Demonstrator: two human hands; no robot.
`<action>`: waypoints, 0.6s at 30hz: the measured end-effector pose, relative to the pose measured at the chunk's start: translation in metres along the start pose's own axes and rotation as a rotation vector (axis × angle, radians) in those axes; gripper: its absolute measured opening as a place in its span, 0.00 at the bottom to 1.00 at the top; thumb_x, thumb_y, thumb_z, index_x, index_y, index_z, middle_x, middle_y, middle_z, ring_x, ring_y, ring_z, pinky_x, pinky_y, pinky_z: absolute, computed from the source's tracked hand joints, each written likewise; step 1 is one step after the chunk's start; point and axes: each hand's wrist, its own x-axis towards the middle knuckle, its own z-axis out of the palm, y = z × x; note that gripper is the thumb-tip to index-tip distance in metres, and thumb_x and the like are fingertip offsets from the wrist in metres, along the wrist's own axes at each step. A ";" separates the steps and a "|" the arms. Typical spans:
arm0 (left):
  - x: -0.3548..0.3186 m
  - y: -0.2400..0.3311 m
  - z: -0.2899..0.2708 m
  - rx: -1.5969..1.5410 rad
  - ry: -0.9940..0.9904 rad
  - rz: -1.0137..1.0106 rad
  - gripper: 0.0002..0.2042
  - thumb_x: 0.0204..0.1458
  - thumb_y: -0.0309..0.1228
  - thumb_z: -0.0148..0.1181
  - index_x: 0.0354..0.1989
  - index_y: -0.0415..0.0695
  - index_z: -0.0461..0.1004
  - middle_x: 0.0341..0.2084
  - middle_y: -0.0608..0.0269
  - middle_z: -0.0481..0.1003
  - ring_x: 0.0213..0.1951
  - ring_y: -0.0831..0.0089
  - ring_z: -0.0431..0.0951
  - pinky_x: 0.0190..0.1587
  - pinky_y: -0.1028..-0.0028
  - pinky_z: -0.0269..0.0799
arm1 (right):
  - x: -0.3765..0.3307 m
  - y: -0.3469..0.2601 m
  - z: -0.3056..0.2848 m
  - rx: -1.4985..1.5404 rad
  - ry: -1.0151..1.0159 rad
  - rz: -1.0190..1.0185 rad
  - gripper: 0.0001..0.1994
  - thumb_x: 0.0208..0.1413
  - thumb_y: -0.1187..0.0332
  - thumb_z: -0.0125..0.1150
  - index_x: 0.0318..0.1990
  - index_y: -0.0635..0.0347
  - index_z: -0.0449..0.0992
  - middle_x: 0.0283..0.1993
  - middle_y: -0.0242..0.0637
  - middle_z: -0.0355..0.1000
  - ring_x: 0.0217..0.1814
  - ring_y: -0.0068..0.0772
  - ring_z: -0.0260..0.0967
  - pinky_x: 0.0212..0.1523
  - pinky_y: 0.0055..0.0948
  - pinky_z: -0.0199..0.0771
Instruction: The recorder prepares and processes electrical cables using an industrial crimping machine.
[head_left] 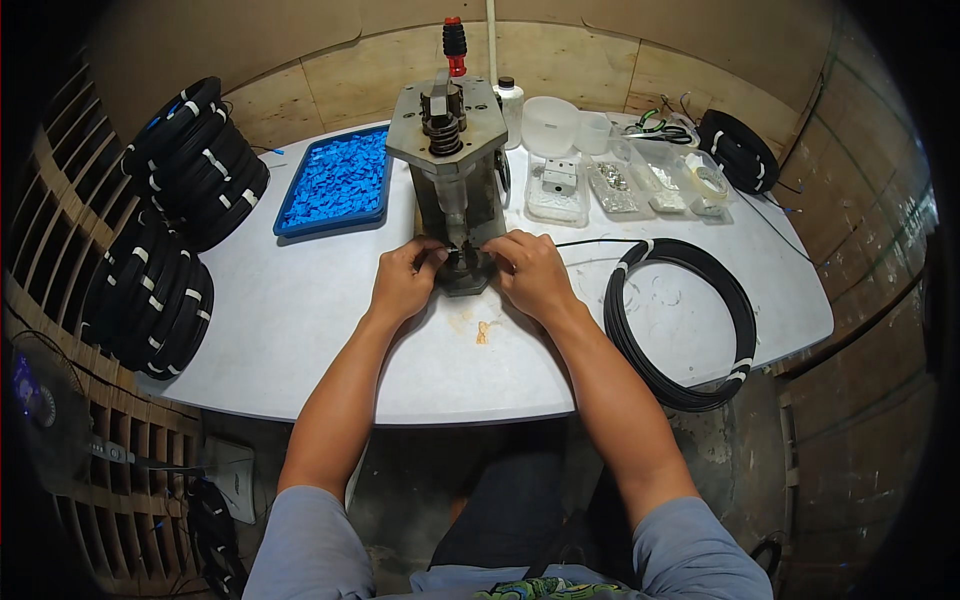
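A heavy metal crimping press (450, 190) stands at the middle of the table, with a spring and a red-and-black grip at its top. My left hand (405, 277) pinches at the left side of its lower die; what lies between those fingertips is too small to make out. On the other side, my right hand (532, 272) has its fingers closed around a black cable (590, 242), close to the die. That cable runs back to a large black coil (740, 330), tied with white tape, lying at the table's right edge. The cable's end is hidden by fingers and press.
Left of the press is a blue tray (285, 231) full of small blue connectors. Stacked black coils (205, 165) crowd the left edge. Behind to the right stand a white bottle (509, 110), a translucent tub (549, 125), clear boxes (615, 190) of metal parts and another coil (738, 150).
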 end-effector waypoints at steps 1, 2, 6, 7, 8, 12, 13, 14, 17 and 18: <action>0.000 0.000 0.000 0.000 0.000 0.000 0.10 0.55 0.30 0.61 0.40 0.38 0.80 0.25 0.53 0.80 0.27 0.69 0.78 0.34 0.72 0.72 | 0.000 -0.001 0.000 0.012 -0.006 0.008 0.11 0.44 0.78 0.61 0.36 0.53 0.80 0.34 0.35 0.76 0.35 0.42 0.74 0.37 0.37 0.67; 0.000 0.000 0.000 -0.006 0.001 0.001 0.10 0.55 0.30 0.61 0.40 0.38 0.80 0.25 0.53 0.80 0.27 0.69 0.78 0.34 0.72 0.72 | 0.000 -0.001 -0.001 0.012 -0.006 0.008 0.11 0.44 0.78 0.61 0.36 0.53 0.80 0.34 0.35 0.76 0.35 0.42 0.74 0.37 0.37 0.67; 0.000 -0.002 0.001 -0.021 -0.002 -0.008 0.10 0.55 0.30 0.61 0.40 0.38 0.80 0.25 0.54 0.80 0.27 0.70 0.79 0.33 0.72 0.72 | 0.000 -0.002 -0.002 0.013 -0.006 0.010 0.11 0.44 0.78 0.61 0.36 0.53 0.80 0.33 0.35 0.76 0.35 0.42 0.74 0.37 0.37 0.67; 0.000 -0.003 0.001 -0.021 -0.002 -0.008 0.10 0.55 0.30 0.61 0.40 0.38 0.80 0.25 0.54 0.80 0.27 0.70 0.79 0.33 0.72 0.72 | 0.000 -0.002 -0.002 0.012 -0.010 0.015 0.11 0.44 0.78 0.61 0.36 0.53 0.80 0.33 0.35 0.76 0.35 0.42 0.74 0.37 0.36 0.67; 0.000 -0.003 0.001 -0.015 0.001 -0.006 0.10 0.55 0.30 0.61 0.40 0.38 0.80 0.25 0.54 0.80 0.27 0.70 0.79 0.33 0.72 0.72 | 0.000 -0.002 -0.002 0.013 -0.010 0.015 0.11 0.44 0.78 0.61 0.36 0.53 0.80 0.33 0.35 0.76 0.35 0.42 0.74 0.37 0.36 0.67; 0.000 -0.004 0.001 -0.021 0.005 0.009 0.10 0.55 0.31 0.61 0.40 0.38 0.80 0.25 0.54 0.80 0.27 0.70 0.79 0.33 0.72 0.73 | 0.000 0.000 -0.001 0.012 -0.014 0.016 0.10 0.44 0.77 0.62 0.36 0.53 0.80 0.33 0.34 0.76 0.35 0.40 0.74 0.37 0.37 0.67; 0.000 -0.003 0.001 -0.022 0.004 0.009 0.10 0.55 0.31 0.61 0.40 0.38 0.80 0.25 0.54 0.80 0.27 0.70 0.79 0.33 0.72 0.73 | -0.001 0.001 -0.001 -0.002 -0.012 0.010 0.10 0.44 0.76 0.63 0.36 0.52 0.80 0.32 0.32 0.75 0.36 0.38 0.74 0.36 0.37 0.66; 0.000 -0.002 0.001 -0.022 0.004 0.007 0.10 0.55 0.31 0.61 0.40 0.38 0.80 0.26 0.54 0.80 0.27 0.70 0.79 0.34 0.72 0.73 | 0.000 0.000 -0.001 -0.001 -0.012 0.010 0.10 0.44 0.76 0.63 0.36 0.52 0.80 0.32 0.32 0.75 0.36 0.38 0.74 0.36 0.37 0.66; 0.000 -0.003 0.000 -0.024 0.001 0.001 0.10 0.55 0.31 0.61 0.40 0.37 0.80 0.26 0.54 0.80 0.27 0.70 0.79 0.33 0.72 0.73 | 0.000 -0.001 -0.002 0.043 -0.027 0.042 0.10 0.45 0.77 0.61 0.37 0.54 0.80 0.33 0.36 0.76 0.35 0.43 0.74 0.38 0.38 0.68; 0.000 -0.003 0.000 -0.025 0.000 -0.003 0.10 0.55 0.31 0.61 0.40 0.37 0.80 0.26 0.54 0.80 0.27 0.70 0.79 0.33 0.72 0.73 | 0.000 -0.001 -0.002 0.045 -0.030 0.044 0.10 0.45 0.77 0.62 0.37 0.54 0.80 0.33 0.36 0.76 0.35 0.43 0.74 0.38 0.38 0.68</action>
